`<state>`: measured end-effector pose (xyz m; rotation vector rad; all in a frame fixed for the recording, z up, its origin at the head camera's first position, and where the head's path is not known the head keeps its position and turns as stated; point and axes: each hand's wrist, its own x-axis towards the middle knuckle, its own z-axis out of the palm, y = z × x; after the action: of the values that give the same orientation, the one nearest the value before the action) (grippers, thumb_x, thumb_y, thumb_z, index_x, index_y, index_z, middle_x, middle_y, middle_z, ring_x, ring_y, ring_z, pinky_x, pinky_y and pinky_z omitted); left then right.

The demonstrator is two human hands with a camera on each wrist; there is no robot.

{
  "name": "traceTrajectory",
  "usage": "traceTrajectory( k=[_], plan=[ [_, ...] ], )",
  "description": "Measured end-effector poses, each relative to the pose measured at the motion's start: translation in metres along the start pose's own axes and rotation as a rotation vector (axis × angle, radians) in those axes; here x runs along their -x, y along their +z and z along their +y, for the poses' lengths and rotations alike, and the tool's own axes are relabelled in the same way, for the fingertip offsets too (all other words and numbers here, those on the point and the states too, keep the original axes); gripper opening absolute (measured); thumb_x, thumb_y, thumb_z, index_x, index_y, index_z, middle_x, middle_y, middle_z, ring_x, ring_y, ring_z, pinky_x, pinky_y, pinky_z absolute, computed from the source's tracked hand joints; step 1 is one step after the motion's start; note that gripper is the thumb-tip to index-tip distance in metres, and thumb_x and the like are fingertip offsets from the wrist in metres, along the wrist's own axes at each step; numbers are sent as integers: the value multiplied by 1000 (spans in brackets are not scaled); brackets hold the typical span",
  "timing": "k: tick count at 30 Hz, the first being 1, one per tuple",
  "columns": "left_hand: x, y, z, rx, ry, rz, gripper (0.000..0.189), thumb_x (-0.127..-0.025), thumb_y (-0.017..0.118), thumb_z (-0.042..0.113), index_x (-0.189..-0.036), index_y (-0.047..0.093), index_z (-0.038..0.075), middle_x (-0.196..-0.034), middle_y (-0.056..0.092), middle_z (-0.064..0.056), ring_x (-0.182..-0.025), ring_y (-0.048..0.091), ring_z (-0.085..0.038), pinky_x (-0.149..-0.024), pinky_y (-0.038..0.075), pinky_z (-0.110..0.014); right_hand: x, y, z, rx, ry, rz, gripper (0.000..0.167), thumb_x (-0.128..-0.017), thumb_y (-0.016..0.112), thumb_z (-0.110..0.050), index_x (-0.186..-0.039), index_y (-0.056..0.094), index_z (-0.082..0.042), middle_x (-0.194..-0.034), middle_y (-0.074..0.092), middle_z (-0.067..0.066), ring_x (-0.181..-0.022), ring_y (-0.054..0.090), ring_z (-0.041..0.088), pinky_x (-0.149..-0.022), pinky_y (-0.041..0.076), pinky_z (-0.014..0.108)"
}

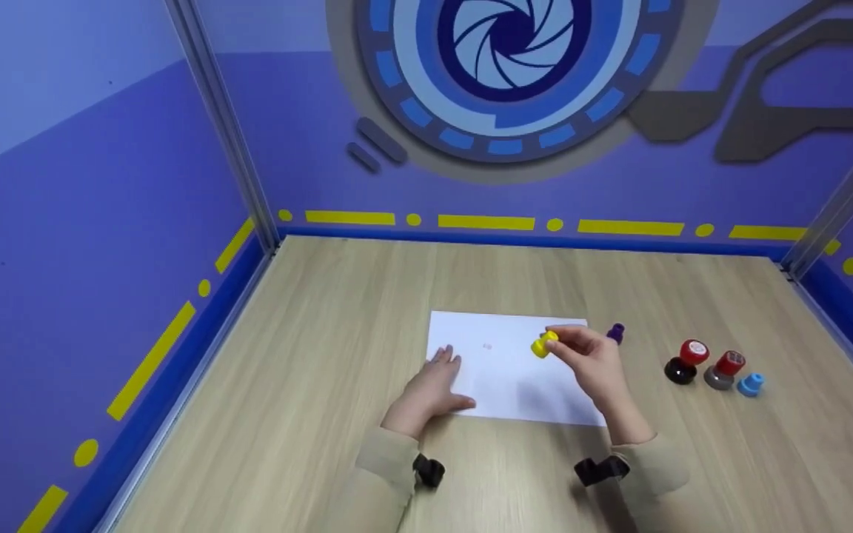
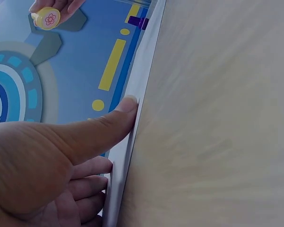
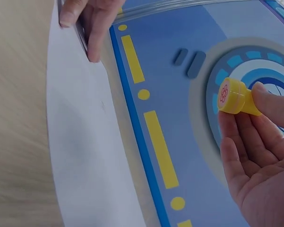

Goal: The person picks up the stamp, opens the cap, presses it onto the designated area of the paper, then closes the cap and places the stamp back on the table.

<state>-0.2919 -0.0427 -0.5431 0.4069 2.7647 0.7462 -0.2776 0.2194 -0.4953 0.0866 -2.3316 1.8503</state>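
A yellow stamp [image 3: 232, 96] is pinched between the thumb and fingers of my right hand [image 1: 595, 364], held above the white sheet of paper [image 1: 504, 396]. Its round face carries a red flower design, turned toward the left in the right wrist view. My left hand [image 1: 430, 389] rests with spread, straight fingers on the paper's left side, the thumb [image 2: 104, 125] near its front edge. One small, faint pinkish mark [image 1: 487, 346] shows on the paper, too small to make out in the head view.
Behind the right hand stands a purple stamp [image 1: 617, 334]. Farther right are a red and black stamp [image 1: 686, 363], a red and grey stamp [image 1: 725, 369] and a light blue stamp [image 1: 751, 384]. Blue-purple panels [image 1: 286, 148] enclose the wooden table [image 1: 352, 296] at the back and sides.
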Motion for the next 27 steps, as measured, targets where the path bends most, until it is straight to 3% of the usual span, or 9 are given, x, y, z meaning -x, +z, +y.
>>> traceTrajectory(
  k=[4, 10, 13, 15, 17, 21, 25, 27],
  plan=[
    [0, 0, -1, -2, 1, 3, 85, -87, 84, 33, -153, 44, -2, -168, 27, -21, -159, 24, -33, -131, 25, -47, 1, 6, 3, -58, 23, 26, 27, -93, 74, -2, -117, 70, 10, -100, 78, 0, -88, 69, 5, -80, 59, 15],
    [0, -2, 1, 10, -4, 10, 83, -87, 84, 33, -152, 45, -1, -168, 28, -21, -159, 24, -33, -130, 26, -48, 4, 10, 4, -59, 67, 0, 29, -95, 73, -7, -120, 69, 7, -104, 77, 1, -92, 69, 6, -84, 59, 15],
    [1, -4, 6, 0, 18, 50, 81, -89, 82, 34, -152, 46, -1, -167, 32, -20, -158, 27, -33, -129, 28, -47, 5, 12, 4, -71, 80, -2, 29, -96, 73, -9, -121, 70, 5, -106, 77, 1, -93, 70, 6, -86, 59, 15],
    [2, -5, 11, 41, 44, 104, 77, -90, 81, 35, -151, 48, 0, -164, 38, -18, -155, 33, -33, -128, 31, -46, 5, 14, 4, -84, 76, 1, 28, -95, 73, -9, -120, 71, 4, -106, 77, 1, -94, 70, 7, -86, 59, 16],
    [4, -5, 18, 140, 83, 170, 71, -91, 79, 34, -149, 52, 3, -160, 47, -16, -151, 41, -31, -125, 36, -46, 6, 17, 4, -100, 61, 4, 28, -95, 74, -8, -119, 71, 5, -107, 77, 2, -94, 70, 7, -87, 59, 17],
    [6, -1, 32, 458, 180, 267, 59, -92, 78, 30, -143, 60, 6, -146, 63, -10, -138, 57, -27, -117, 47, -41, 9, 22, 5, -130, 24, -8, 27, -94, 74, -5, -118, 70, 7, -110, 77, 8, -94, 71, 9, -88, 60, 18],
    [7, 7, 42, 737, 256, 285, 51, -93, 78, 21, -139, 63, 5, -134, 70, -11, -125, 67, -24, -107, 56, -31, 12, 28, 6, -161, 2, -19, 24, -93, 73, -1, -115, 71, 9, -111, 76, 14, -93, 72, 11, -87, 61, 18],
    [7, 10, 45, 813, 278, 287, 48, -92, 78, 16, -136, 64, 3, -127, 73, -12, -119, 70, -23, -101, 58, -27, 13, 32, 6, -169, 2, -25, 23, -93, 73, 1, -114, 71, 9, -110, 77, 13, -93, 72, 11, -86, 61, 19]
  ],
)
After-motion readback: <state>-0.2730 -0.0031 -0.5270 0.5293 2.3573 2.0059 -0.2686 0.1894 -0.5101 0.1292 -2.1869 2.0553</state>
